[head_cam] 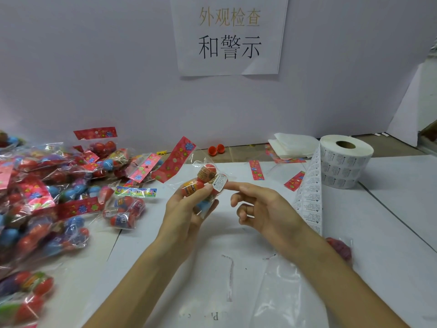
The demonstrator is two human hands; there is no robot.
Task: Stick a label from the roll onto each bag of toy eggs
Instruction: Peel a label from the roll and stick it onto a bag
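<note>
Over open bench [236, 240], left grip [186, 209] holds a toy-egg bag [205, 171], header [175, 162] slanting up-left; right grip [267, 209] slack, forefinger touching the label [220, 182].

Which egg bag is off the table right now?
The bag that the left hand grips, raised above the table, with a white label on its front. The other bags lie piled at the left.

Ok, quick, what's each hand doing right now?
Left hand: holding a bag of toy eggs.
Right hand: holding nothing, forefinger out at the label on the bag.
</note>
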